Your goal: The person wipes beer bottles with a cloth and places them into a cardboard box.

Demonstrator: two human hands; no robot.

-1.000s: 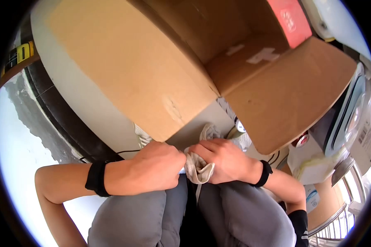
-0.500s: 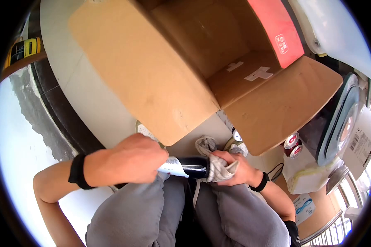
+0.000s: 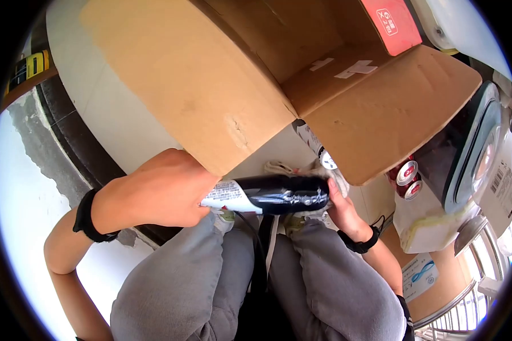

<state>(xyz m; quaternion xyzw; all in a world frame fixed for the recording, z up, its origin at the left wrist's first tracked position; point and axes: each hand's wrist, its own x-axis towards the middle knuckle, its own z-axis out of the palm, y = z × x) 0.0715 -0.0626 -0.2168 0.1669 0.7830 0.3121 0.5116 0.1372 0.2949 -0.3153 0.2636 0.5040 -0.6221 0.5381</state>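
My left hand is closed round the label end of a dark, shiny bottle, which lies sideways above my knees. Part of its white printed label shows beside my fist, which hides the rest of that end. At the bottle's other end, my right hand holds a pale, crumpled cloth against the glass. Its thumb rests by the bottle's end, while the other fingers are mostly hidden behind the bottle and cloth.
A large open cardboard box stands just ahead, flaps spread towards me. To the right are red cans, a clear-lidded container and a metal rack. A patterned can-like object shows between the flaps.
Both hands and the bottle have moved up, towards the box. More of the dark glass shows now, as the cloth has slid off towards the bottle's right end and behind it.
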